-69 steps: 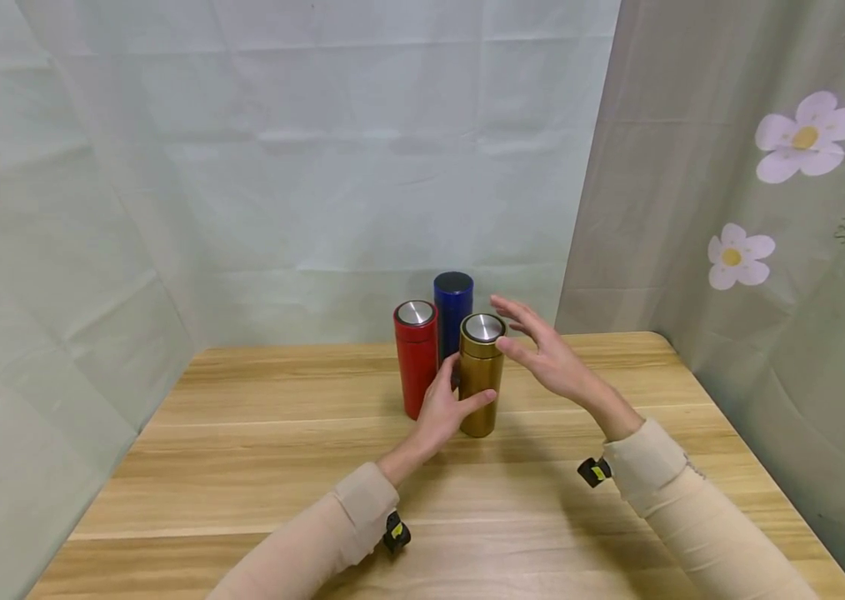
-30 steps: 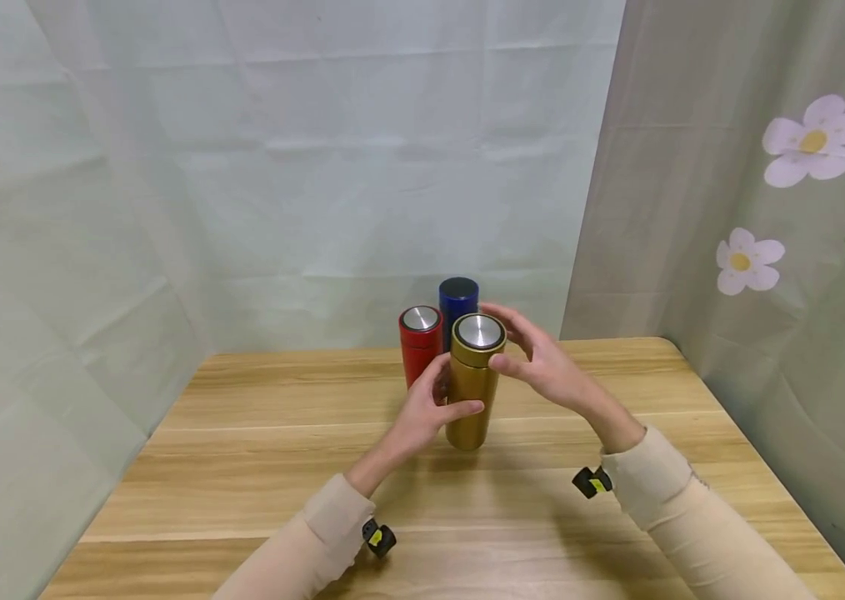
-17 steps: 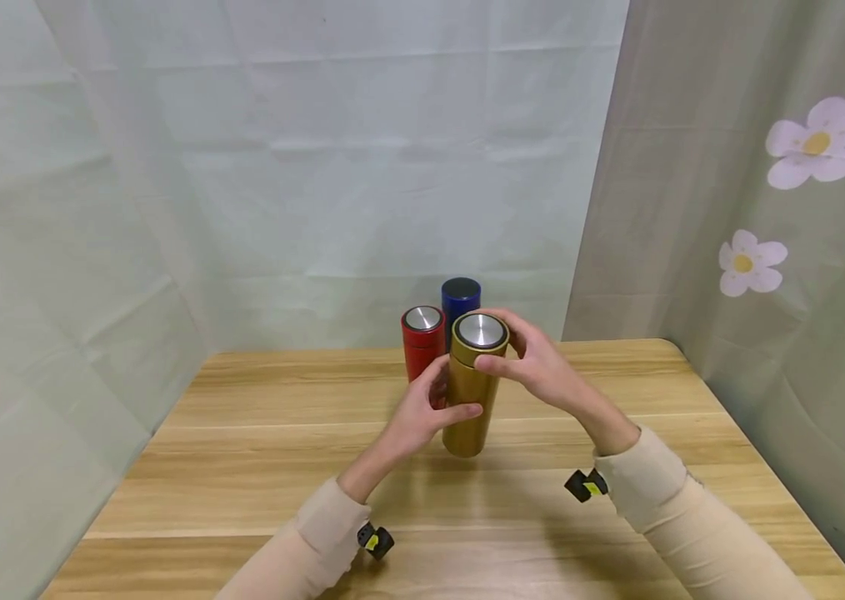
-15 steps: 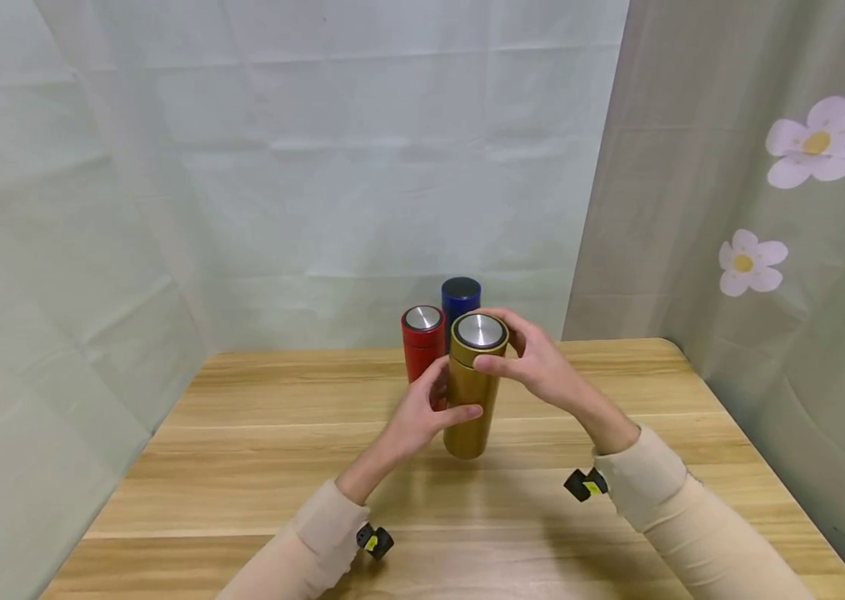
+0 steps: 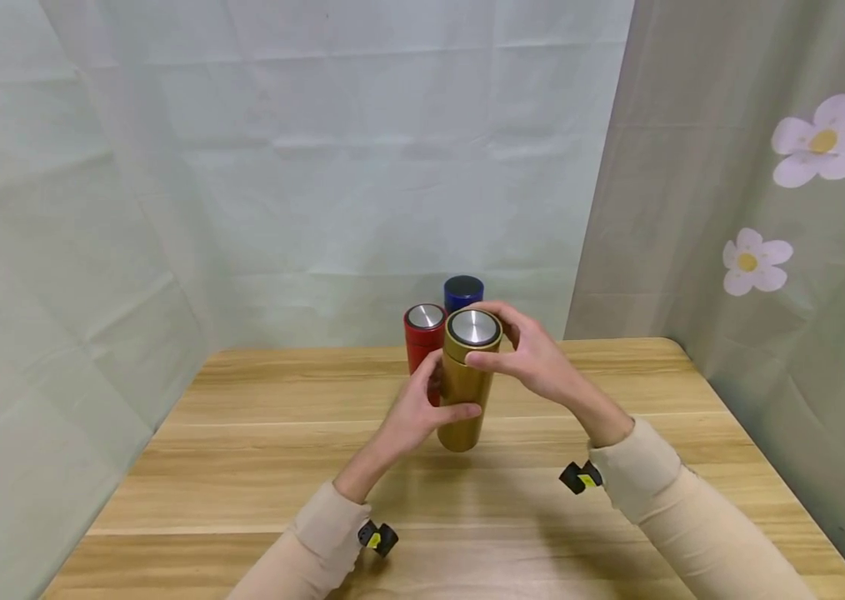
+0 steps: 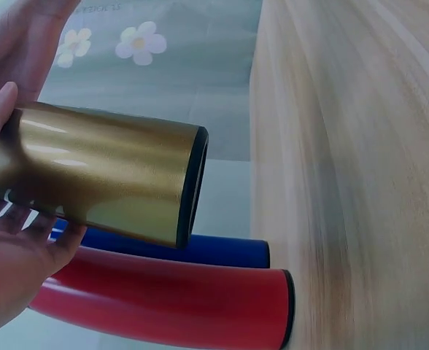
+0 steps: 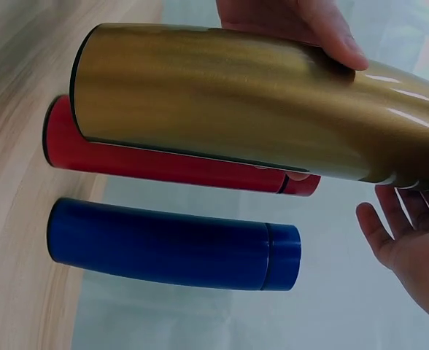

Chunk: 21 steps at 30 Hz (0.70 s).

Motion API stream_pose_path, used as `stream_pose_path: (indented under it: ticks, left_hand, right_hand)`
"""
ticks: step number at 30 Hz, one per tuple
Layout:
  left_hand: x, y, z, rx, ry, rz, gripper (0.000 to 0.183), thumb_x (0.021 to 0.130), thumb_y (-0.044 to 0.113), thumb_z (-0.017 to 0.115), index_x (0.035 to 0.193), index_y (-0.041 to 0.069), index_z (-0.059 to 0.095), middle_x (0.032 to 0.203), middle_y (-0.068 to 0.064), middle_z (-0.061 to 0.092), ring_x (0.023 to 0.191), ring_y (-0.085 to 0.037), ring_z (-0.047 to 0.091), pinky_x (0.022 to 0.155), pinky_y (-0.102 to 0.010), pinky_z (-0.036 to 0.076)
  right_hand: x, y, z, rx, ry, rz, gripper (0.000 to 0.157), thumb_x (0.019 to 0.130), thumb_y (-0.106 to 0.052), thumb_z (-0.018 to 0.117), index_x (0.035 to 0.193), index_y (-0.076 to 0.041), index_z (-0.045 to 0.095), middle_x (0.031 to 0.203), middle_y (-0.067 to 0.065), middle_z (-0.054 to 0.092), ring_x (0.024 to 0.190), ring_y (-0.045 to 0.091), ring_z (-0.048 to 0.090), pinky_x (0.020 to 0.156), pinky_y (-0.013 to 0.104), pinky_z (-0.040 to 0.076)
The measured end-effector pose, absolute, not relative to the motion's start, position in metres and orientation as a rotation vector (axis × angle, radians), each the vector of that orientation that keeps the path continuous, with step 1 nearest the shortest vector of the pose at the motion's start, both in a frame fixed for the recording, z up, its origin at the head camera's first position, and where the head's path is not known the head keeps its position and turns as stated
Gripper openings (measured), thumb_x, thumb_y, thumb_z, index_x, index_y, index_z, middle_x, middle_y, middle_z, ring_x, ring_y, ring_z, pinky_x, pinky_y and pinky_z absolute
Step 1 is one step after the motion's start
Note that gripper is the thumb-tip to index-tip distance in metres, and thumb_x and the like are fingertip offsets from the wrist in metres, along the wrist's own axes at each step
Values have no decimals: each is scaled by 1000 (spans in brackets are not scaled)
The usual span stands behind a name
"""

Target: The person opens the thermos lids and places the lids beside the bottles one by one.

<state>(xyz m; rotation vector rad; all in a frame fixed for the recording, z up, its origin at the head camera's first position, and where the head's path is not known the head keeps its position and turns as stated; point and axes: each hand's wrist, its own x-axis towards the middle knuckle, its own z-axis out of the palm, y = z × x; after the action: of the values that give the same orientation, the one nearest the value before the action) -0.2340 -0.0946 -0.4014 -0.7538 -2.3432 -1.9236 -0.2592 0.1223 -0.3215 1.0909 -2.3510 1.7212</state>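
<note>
Gold bottle (image 5: 465, 384) in the grip of left hand (image 5: 411, 412) and, higher, right hand (image 5: 537, 358).

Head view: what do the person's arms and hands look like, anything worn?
The left sleeve and right sleeve are plain beige, each ending in a wide cuff. Beside the cuffs, the left device and right device are small, black, each with a yellow-green mark. The left hand and right hand are bare, ungloved.
</note>
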Motion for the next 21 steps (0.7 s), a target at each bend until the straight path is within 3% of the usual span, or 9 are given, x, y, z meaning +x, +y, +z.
stream_pose_path:
  ticks: [9, 21]
  left_hand:
    - [-236, -90, -401, -696, -2323, -1913, 75, 87, 24, 87, 150, 21, 45, 136, -5, 60, 122, -25, 59, 106, -50, 50]
    - [-236, -90, -402, -654, -2324, -1904, 76, 89, 27, 85, 152, 22, 44, 137, -5, 59, 123, -26, 59, 106, -50, 50]
  right_hand:
    - [-265, 121, -317, 1096, -2379, 1724, 78, 87, -58, 79, 146, -13, 56, 141, 8, 59, 132, 29, 53, 114, 60, 38]
    - [-270, 119, -314, 1128, -2406, 1703, 74, 88, -57, 79, 144, -15, 57, 141, 6, 59, 133, 28, 51, 118, 61, 33]
